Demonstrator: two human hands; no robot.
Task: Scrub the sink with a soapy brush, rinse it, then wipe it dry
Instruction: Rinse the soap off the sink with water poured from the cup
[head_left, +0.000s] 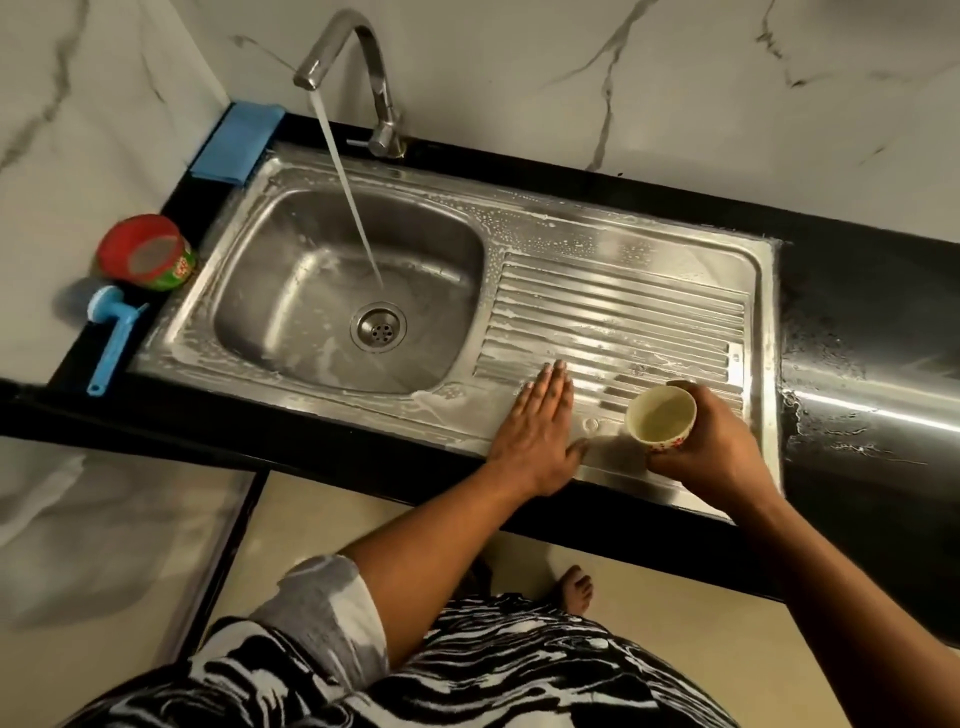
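Observation:
The steel sink (291, 270) has soap foam along its rim, and its ribbed drainboard (623, 317) is streaked with suds. Water runs from the tap (363, 57) into the basin near the drain (378, 328). My left hand (540, 431) lies flat with straight fingers on the front of the drainboard. My right hand (711, 452) grips a small cream cup (660, 421) holding water, just above the drainboard's front right part. A blue brush (114, 332) lies on the counter left of the sink. A blue cloth (234, 145) sits at the back left corner.
A red and green soap tub (148, 254) stands open behind the brush. The black counter (857, 322) runs to the right, wet and glossy. Marble wall tiles rise behind and to the left. My bare foot (576, 590) is on the tiled floor below.

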